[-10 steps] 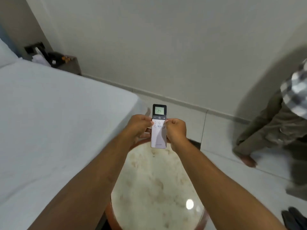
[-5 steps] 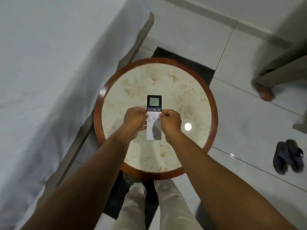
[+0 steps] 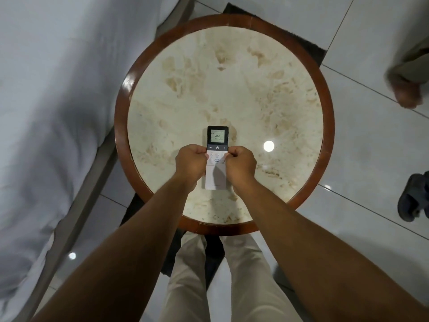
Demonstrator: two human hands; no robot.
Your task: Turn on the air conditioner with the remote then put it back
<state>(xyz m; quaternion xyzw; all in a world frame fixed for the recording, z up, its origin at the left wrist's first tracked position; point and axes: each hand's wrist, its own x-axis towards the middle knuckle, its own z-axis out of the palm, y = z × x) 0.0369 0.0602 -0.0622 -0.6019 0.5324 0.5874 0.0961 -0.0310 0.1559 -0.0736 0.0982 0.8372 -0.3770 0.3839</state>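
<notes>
A slim white remote (image 3: 217, 145) with a dark top and a lit screen reading 24 lies lengthwise over the round marble-topped table (image 3: 232, 77) with a brown wooden rim. My left hand (image 3: 191, 162) grips its left edge and my right hand (image 3: 240, 162) grips its right edge, thumbs on the button area. The remote is low over the tabletop; whether it touches the surface I cannot tell. The air conditioner is out of view.
A bed with white sheets (image 3: 51, 101) fills the left side, its frame close to the table. Another person's foot (image 3: 407, 94) and a dark sandal (image 3: 412, 198) are on the tiled floor at right. My legs stand below the table's near edge.
My view dropped from the wall to straight down over the table. Both hands lowered the remote from raised and pointing at the wall to just over the tabletop, still held by both.
</notes>
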